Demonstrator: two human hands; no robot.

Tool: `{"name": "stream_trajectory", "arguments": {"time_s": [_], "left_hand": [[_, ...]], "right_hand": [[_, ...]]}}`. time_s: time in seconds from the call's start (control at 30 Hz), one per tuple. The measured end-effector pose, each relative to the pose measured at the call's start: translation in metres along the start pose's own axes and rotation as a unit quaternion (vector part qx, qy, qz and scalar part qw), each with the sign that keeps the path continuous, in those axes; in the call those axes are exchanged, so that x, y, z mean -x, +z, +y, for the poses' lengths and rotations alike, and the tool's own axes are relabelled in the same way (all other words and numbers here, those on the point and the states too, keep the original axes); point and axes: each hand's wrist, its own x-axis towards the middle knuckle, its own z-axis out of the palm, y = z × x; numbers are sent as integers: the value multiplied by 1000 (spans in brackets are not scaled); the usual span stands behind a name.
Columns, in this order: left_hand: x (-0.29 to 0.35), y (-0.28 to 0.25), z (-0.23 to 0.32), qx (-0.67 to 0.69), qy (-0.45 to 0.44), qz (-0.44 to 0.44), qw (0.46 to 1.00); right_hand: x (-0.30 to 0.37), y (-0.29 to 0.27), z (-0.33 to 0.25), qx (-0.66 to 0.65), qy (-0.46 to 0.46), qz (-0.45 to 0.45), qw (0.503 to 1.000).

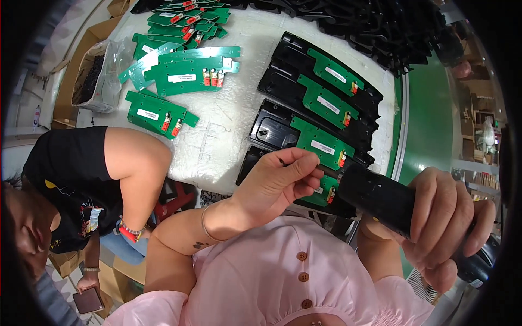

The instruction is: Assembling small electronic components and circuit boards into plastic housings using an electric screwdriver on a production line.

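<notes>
My right hand (448, 212) is wrapped around a black powered screwdriver (378, 195), its front end pointing left. Near its thin bit, my left hand (272, 185) is closed in a pinch of thumb and forefinger. What the pinch holds is too small to make out; a tiny dark bit shows by the fingers. Beneath my hands lies a green circuit board (321, 144) with a white label and red-and-white parts, set on a black plastic panel (272, 127). Another board (318, 196) is partly hidden by my left hand.
More panels with boards (329, 100) lie in a row beyond. Loose green boards (187, 79) are piled at the far left. Black plastic parts (375, 27) heap along the back. A bagged box (98, 81) of small black pieces stands left, near a seated person (76, 185).
</notes>
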Motion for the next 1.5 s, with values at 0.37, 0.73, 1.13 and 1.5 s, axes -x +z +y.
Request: {"name": "stream_trajectory", "arguments": {"time_s": [0.37,0.73,1.13,1.5], "left_hand": [[30,18,0,-8,-120,81,990],[27,-1,-4,-93,-85,6,992],[23,1,-8,-69,-11,105,992],[13,-2,-9,1,-14,85,996]], "right_hand": [[13,-9,39,177,213,114,954],[20,-15,37,194,243,104,945],[15,-15,41,282,252,-30,926],[1,-10,-1,73,116,-21,990]]}}
